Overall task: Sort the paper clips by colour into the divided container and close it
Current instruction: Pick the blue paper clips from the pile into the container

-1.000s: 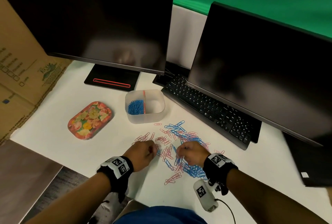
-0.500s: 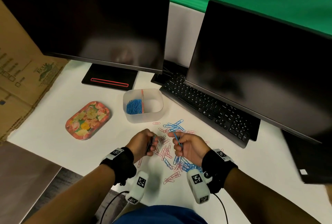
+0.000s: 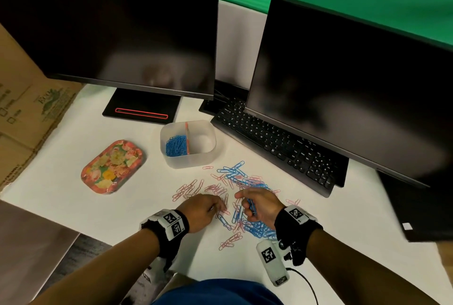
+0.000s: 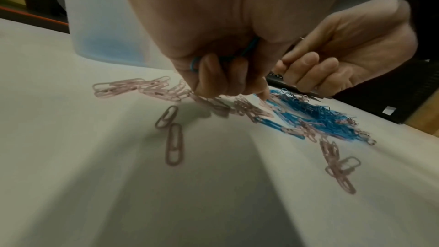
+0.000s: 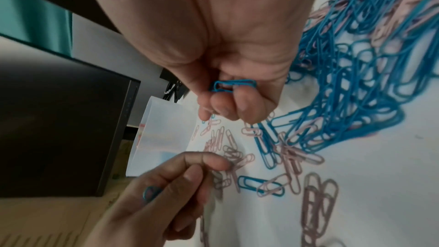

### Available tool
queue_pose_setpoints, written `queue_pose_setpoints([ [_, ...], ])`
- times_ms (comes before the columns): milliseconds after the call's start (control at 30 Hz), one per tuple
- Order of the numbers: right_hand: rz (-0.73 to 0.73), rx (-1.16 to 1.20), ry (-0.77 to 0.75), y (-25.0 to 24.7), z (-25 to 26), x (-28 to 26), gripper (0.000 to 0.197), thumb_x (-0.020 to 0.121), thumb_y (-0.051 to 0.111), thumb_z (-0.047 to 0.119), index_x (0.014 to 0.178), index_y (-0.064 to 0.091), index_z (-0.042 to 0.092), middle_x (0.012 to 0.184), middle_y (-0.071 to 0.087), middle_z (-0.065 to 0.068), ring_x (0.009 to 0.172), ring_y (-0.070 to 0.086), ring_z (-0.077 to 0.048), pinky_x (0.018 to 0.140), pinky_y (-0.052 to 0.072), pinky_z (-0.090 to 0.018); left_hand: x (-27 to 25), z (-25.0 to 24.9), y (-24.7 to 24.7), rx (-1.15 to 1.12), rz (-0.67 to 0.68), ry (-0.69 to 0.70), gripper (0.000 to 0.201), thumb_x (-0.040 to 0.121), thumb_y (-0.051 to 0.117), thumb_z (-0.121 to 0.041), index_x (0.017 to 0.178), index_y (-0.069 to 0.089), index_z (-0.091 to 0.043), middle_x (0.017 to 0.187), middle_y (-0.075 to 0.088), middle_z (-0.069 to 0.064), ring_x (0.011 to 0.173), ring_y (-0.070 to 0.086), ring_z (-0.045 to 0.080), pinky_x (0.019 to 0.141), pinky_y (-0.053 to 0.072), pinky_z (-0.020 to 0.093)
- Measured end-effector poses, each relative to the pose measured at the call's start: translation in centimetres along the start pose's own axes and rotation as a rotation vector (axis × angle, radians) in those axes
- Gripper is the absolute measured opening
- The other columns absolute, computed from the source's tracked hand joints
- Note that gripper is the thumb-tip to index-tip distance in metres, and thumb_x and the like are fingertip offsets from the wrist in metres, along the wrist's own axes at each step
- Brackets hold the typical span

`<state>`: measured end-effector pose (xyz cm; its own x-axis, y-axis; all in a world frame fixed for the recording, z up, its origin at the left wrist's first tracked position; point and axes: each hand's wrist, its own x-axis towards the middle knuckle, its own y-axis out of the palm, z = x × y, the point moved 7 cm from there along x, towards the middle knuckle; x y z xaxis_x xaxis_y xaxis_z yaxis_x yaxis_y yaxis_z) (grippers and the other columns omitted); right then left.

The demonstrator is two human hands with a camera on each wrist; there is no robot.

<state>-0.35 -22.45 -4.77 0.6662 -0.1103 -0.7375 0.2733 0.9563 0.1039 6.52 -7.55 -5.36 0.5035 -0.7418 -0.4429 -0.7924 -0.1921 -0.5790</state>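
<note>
Blue and pink paper clips (image 3: 241, 197) lie mixed in a loose pile on the white desk. Behind them stands the translucent divided container (image 3: 188, 159); its left compartment holds blue clips (image 3: 176, 146), its right one looks bare. My left hand (image 3: 206, 209) is low over the pink clips, fingers curled round blue clips (image 4: 195, 63) in its palm. My right hand (image 3: 257, 203) hovers over the pile, gripping blue clips (image 5: 232, 85) in curled fingers. The floral lid (image 3: 112, 166) lies left of the container.
Two dark monitors (image 3: 117, 28) (image 3: 355, 79) stand behind, with a black keyboard (image 3: 277, 143) under the right one. Cardboard (image 3: 27, 113) leans at the left. A dark box (image 3: 421, 209) sits at the right edge.
Both hands, lifted with clips half a second ago, have come back down onto the pile. The left hand turned palm down over the pink clips.
</note>
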Motion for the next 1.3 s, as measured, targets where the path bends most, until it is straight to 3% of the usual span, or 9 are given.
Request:
queue_pose_setpoints([
  [167,-0.037,-0.167,0.019,-0.1,-0.3,0.0,0.034,0.09,0.034,0.001,0.09,0.067,0.01,0.061,0.042,-0.002,0.045,0.033,-0.012,0.043,0.021,-0.016,0.1,-0.9,0.0,0.049,0.021,0.042,0.009,0.084,0.061,-0.036,0.09,0.066,-0.033,0.094,0.066,-0.013,0.091,0.061,0.009,0.088,0.048,0.026],
  [333,-0.041,-0.235,0.008,0.1,0.5,-0.4,0.029,0.094,0.038,0.006,0.088,0.066,0.012,0.06,0.039,-0.001,0.047,0.027,-0.012,0.042,0.018,-0.015,0.0,-1.9,0.9,0.535,0.036,0.182,0.031,0.09,0.051,-0.03,0.12,0.057,-0.028,0.123,0.06,-0.003,0.114,0.054,0.023,0.095,0.043,0.033],
  [567,-0.058,-0.263,0.023,0.1,0.9,-0.5,0.025,0.094,0.041,0.008,0.087,0.065,0.011,0.06,0.035,-0.002,0.045,0.027,-0.011,0.044,0.018,-0.015,0.1,-2.2,1.4,0.631,0.078,0.152,0.019,0.094,0.041,-0.025,0.096,0.055,-0.012,0.104,0.064,0.01,0.094,0.06,0.033,0.078,0.046,0.037],
  [667,-0.058,-0.196,0.029,0.3,1.2,-0.6,0.024,0.093,0.041,0.006,0.09,0.065,0.007,0.061,0.04,-0.003,0.046,0.031,-0.013,0.043,0.02,-0.017,-0.4,-2.0,0.4,0.517,0.052,0.12,0.016,0.093,0.042,-0.027,0.095,0.053,-0.016,0.099,0.063,0.009,0.088,0.059,0.03,0.071,0.043,0.033],
  [800,-0.045,-0.021,0.061,1.6,2.8,-0.4,0.017,0.093,0.047,0.008,0.095,0.062,0.001,0.062,0.047,-0.006,0.048,0.038,-0.017,0.044,0.027,-0.023,-1.1,0.0,-2.7,0.104,-0.011,-0.048,0.007,0.09,0.05,-0.023,0.084,0.053,-0.023,0.08,0.059,-0.004,0.073,0.053,0.017,0.063,0.038,0.024],
  [933,0.032,0.125,0.054,5.3,6.9,-0.4,0.012,0.092,0.048,0.006,0.098,0.057,0.002,0.068,0.051,-0.01,0.055,0.046,-0.02,0.048,0.036,-0.027,-2.2,1.2,-7.2,-0.754,-0.142,-0.249,0.017,0.093,0.05,-0.003,0.078,0.055,-0.011,0.067,0.048,0.003,0.05,0.04,0.011,0.046,0.032,0.02],
  [1000,0.055,0.137,0.013,7.6,9.7,0.2,0.011,0.092,0.047,0.005,0.097,0.056,0.002,0.072,0.053,-0.013,0.058,0.05,-0.022,0.048,0.042,-0.028,-2.3,1.5,-10.2,-0.989,-0.271,-0.261,0.017,0.09,0.051,0.002,0.078,0.055,-0.008,0.067,0.048,0.005,0.049,0.041,0.011,0.045,0.032,0.021],
  [1167,0.083,0.031,-0.033,12.9,15.1,2.2,0.021,0.095,0.042,0.006,0.078,0.054,0.003,0.068,0.057,-0.01,0.06,0.052,-0.02,0.055,0.048,-0.027,-0.7,2.7,-16.0,-0.895,-0.474,-0.349,0.013,0.085,0.06,0.0,0.073,0.058,-0.004,0.058,0.048,0.01,0.053,0.042,0.02,0.049,0.037,0.025],
  [1300,-0.051,-0.066,-0.065,14.4,17.4,3.3,0.018,0.087,0.048,0.001,0.07,0.049,0.008,0.066,0.054,-0.014,0.057,0.053,-0.024,0.056,0.049,-0.033,0.7,3.8,-18.2,-0.674,-0.504,-0.47,0.018,0.081,0.07,-0.011,0.066,0.062,-0.004,0.05,0.055,0.007,0.047,0.048,0.02,0.049,0.047,0.024],
])
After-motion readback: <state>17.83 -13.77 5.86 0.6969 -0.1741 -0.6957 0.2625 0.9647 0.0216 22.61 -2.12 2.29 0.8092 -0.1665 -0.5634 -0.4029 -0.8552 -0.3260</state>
